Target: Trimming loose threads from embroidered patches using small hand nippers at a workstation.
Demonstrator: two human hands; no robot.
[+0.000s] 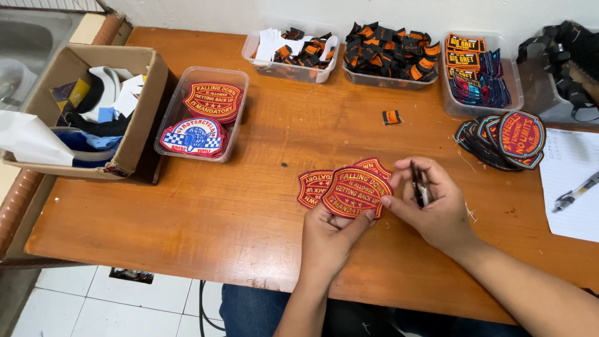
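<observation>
My left hand [329,236] holds up a red embroidered patch [355,192] with yellow lettering, pinched at its lower edge. Two more red patches [312,186] lie on the wooden table [237,206] just behind it. My right hand [433,203] touches the patch's right edge with a fingertip and grips a small pair of dark metal snips [418,184] in its fingers.
A clear tub [201,112] with red and blue patches stands at the left beside a cardboard box [93,109] of scraps. Three clear tubs [387,53] of patches and labels line the back. A fanned stack of dark patches [502,140], paper and a pen [574,193] lie right.
</observation>
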